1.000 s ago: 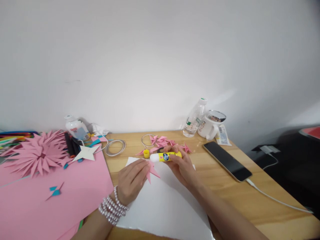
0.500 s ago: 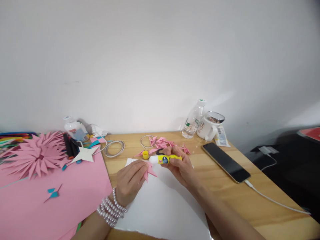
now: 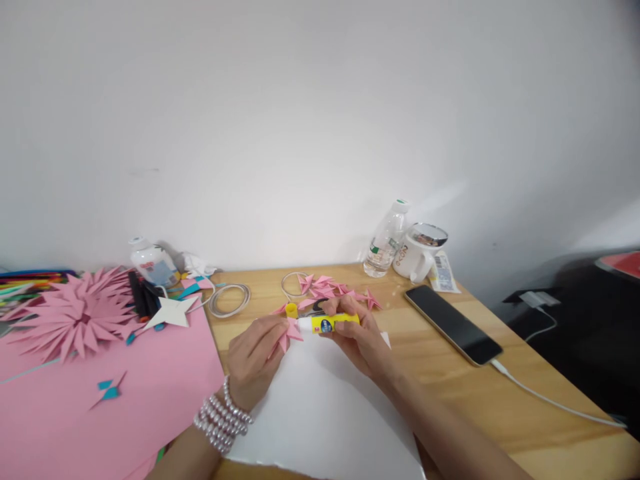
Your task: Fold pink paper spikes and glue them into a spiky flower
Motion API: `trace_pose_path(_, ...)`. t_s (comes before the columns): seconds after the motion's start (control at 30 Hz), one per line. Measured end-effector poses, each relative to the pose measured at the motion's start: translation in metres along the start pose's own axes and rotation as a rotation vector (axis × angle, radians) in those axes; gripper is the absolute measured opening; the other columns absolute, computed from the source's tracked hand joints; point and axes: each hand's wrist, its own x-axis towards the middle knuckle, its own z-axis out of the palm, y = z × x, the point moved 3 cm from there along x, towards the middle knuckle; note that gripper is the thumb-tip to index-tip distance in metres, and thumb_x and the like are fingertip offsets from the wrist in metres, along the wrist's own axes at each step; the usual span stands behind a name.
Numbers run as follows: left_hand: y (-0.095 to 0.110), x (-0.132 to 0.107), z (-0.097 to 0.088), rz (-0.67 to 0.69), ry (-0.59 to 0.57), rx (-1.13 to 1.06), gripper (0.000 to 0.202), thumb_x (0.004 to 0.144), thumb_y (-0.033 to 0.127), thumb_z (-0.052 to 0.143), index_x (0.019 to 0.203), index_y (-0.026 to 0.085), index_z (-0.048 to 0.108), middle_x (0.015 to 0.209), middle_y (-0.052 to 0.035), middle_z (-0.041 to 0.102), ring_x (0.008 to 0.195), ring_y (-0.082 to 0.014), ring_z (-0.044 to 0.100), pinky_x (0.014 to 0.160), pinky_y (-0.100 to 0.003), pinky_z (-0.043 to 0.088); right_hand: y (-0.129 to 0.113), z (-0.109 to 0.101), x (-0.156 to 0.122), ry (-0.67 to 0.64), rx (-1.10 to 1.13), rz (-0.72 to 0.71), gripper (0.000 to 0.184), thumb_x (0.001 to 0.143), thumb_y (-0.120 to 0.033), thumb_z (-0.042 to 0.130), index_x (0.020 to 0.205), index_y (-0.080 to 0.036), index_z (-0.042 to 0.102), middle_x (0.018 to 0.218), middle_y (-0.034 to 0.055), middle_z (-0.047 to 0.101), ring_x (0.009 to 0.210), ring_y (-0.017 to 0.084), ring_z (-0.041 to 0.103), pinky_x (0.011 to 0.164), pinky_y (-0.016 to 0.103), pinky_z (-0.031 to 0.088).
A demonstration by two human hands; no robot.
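Observation:
My left hand point(image 3: 257, 360), with a beaded bracelet at its wrist, pinches a folded pink paper piece point(image 3: 291, 335) with pointed tips. In my right hand point(image 3: 360, 337) lies a yellow glue stick point(image 3: 327, 324), held sideways with its white end against or very close to the pink paper. Both hands are over a white sheet point(image 3: 330, 407). Just behind them stands the glue stick's yellow cap point(image 3: 291, 310). Scissors point(image 3: 319, 307) are partly hidden behind my right hand. Several small pink folded pieces point(image 3: 327, 287) lie farther back.
At left, a pink sheet point(image 3: 165, 400) bears a large pink paper flower point(image 3: 83, 317) and a white paper star point(image 3: 173, 311). A coiled cable point(image 3: 229, 300) sits near the wall. On the right are a water bottle point(image 3: 385, 243), a mug point(image 3: 417, 257) and a plugged-in phone point(image 3: 453, 325).
My left hand has shifted slightly left and turned the pink piece, so less of it shows. The glue stick has moved a little left along with it.

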Motion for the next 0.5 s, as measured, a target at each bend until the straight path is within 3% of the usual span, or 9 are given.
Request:
trace_pose_path(0.2, 0.002, -0.004, -0.007, 0.228, -0.017, 0.055, 0.025, 0.075, 0.007, 0.056, 0.098, 0.015, 0.058, 0.088, -0.0096, 0.069, 0.094, -0.0217, 0.061, 0.078, -0.035, 0.053, 0.003, -0.012, 0.005, 0.101, 0.004, 0.002, 0.012, 0.067, -0.015, 0.062, 0.068, -0.019, 0.052, 0.092, 0.002, 0.058, 0.08, 0.015, 0.053, 0.063, 0.025, 0.046)
trace_pose_path(0.3, 0.003, -0.004, -0.009, 0.245, -0.013, 0.054, 0.025, 0.074, 0.005, 0.056, 0.098, 0.013, 0.058, 0.088, -0.0106, 0.069, 0.095, -0.0225, 0.06, 0.079, -0.037, 0.053, 0.004, -0.017, 0.007, 0.136, 0.041, -0.006, 0.007, 0.068, -0.016, 0.063, 0.07, -0.019, 0.056, 0.096, 0.0023, 0.061, 0.081, 0.015, 0.055, 0.065, 0.025, 0.047)
trace_pose_path(0.5, 0.002, -0.004, -0.004, 0.177, -0.016, 0.029, 0.027, 0.073, 0.005, 0.058, 0.098, 0.015, 0.058, 0.09, -0.0092, 0.068, 0.093, -0.0215, 0.061, 0.077, -0.036, 0.053, 0.014, -0.035, 0.01, 0.315, 0.173, 0.095, 0.008, 0.071, -0.021, 0.065, 0.078, -0.019, 0.062, 0.084, 0.0007, 0.063, 0.074, 0.012, 0.061, 0.064, 0.019, 0.054)
